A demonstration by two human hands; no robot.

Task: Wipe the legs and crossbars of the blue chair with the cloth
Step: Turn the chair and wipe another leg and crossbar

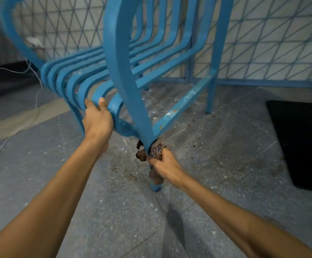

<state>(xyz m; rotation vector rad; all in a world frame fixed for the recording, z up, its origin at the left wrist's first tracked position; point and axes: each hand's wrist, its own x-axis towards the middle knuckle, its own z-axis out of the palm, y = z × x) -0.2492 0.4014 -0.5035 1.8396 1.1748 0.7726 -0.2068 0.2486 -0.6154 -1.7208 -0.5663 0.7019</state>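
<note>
Brown patterned cloth [156,150] wraps the front leg [156,187] of the blue chair [118,53] at lower centre, bunched in the right hand [167,169], whose fingers curl tightly round it. Up and to the left, the left hand [98,121] grips the seat's curved front slats [88,90]. Behind, a scuffed crossbar [181,105] runs toward the rear leg [212,90]. A black mat [304,142] lies at far right.
</note>
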